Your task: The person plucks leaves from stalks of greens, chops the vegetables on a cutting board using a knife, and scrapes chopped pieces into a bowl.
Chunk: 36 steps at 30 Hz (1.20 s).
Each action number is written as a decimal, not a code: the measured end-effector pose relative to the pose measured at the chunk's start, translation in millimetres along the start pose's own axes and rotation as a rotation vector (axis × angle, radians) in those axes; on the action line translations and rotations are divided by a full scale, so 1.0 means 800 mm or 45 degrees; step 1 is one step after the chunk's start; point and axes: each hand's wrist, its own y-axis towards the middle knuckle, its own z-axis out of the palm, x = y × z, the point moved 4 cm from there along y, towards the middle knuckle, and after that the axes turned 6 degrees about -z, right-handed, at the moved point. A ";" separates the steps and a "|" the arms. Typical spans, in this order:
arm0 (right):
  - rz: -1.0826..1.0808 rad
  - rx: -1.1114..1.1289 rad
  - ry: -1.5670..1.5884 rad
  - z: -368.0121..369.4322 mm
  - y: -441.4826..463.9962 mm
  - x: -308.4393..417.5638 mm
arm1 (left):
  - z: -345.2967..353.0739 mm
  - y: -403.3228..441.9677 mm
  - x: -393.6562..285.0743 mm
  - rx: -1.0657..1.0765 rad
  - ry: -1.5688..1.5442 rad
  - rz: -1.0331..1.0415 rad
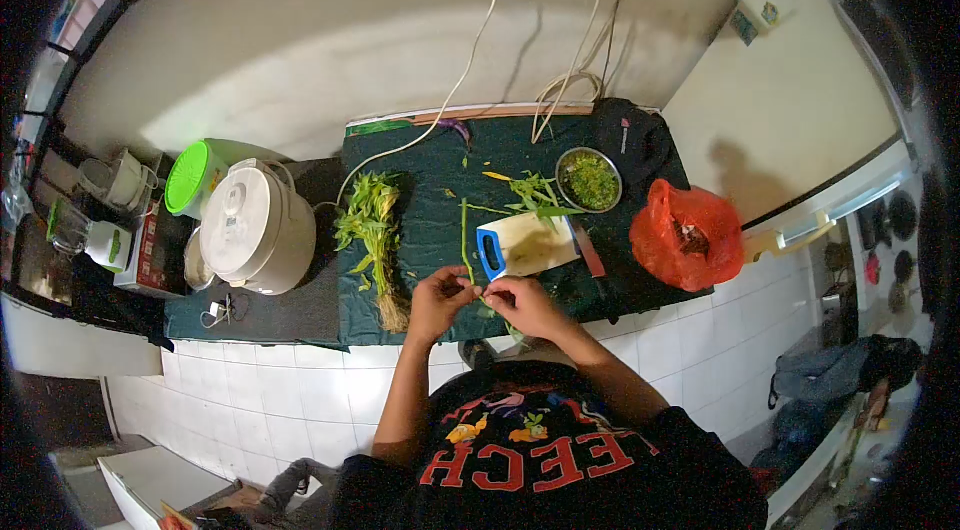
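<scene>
Near the table's front edge, my left hand (440, 300) pinches a long green vegetable stem (464, 240) that points away from me. Close beside it, my right hand (522, 306) has its fingertips closed on the lower, leafy end of the same stem. Just beyond my right hand lies a white cutting board (530, 242) with a blue handle end. A knife (590, 252) lies along the board's right side. Loose green leaves (533, 195) are behind the board. A bunch of leafy greens with roots (372, 230) lies to the left.
A metal bowl of cut greens (588, 180) and a red plastic bag (685, 235) stand to the right. On the left are a white rice cooker (255, 225) and a green-lidded container (190, 178). A purple eggplant (455, 130) lies at the back, near a white cable (455, 95).
</scene>
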 end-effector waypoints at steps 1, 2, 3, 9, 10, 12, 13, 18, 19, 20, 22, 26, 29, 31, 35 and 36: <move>0.000 0.005 -0.006 0.002 -0.001 -0.001 | -0.001 0.001 0.002 -0.015 0.020 0.011; -0.001 -0.011 -0.098 0.004 -0.002 -0.002 | -0.001 0.001 0.005 -0.017 0.016 0.013; -0.001 -0.028 -0.188 0.005 -0.004 -0.003 | 0.000 0.000 0.001 -0.047 0.082 0.037; 0.037 0.010 -0.141 0.012 -0.009 -0.008 | 0.000 -0.005 -0.005 -0.092 0.259 0.072; 0.075 0.020 -0.133 0.013 -0.010 -0.011 | 0.000 -0.005 0.000 -0.090 0.250 0.073; 0.087 -0.006 -0.125 0.011 -0.010 -0.021 | -0.001 -0.006 0.005 -0.107 0.247 0.081; 0.095 -0.040 -0.117 0.008 -0.009 -0.028 | -0.002 -0.005 0.004 -0.120 0.248 0.096; 0.008 -0.445 -0.248 -0.055 0.014 -0.021 | -0.023 -0.005 -0.001 -0.192 0.170 0.105; -0.080 -0.532 -0.267 -0.076 0.026 0.001 | -0.026 -0.005 0.001 -0.209 0.165 0.144; -0.198 -0.606 -0.362 -0.096 0.037 0.027 | -0.027 -0.007 0.000 -0.211 0.166 0.143; -0.316 -0.681 -0.460 -0.126 0.061 0.047 | -0.026 -0.011 -0.006 -0.236 0.174 0.166; -0.359 -0.661 -0.393 -0.167 0.112 0.027 | -0.018 -0.016 -0.011 -0.198 0.072 0.140; -0.461 -0.615 -0.750 -0.156 0.118 -0.009 | -0.013 -0.023 -0.019 -0.159 -0.032 0.098; -0.421 -0.505 -0.723 -0.119 0.097 -0.013 | -0.011 -0.028 -0.031 -0.207 -0.042 0.125; 0.208 0.177 0.328 -0.005 0.027 -0.013 | -0.020 -0.030 -0.015 -0.209 -0.102 0.095; 0.191 0.167 0.326 0.012 0.014 -0.015 | -0.021 -0.030 -0.019 -0.214 -0.044 0.073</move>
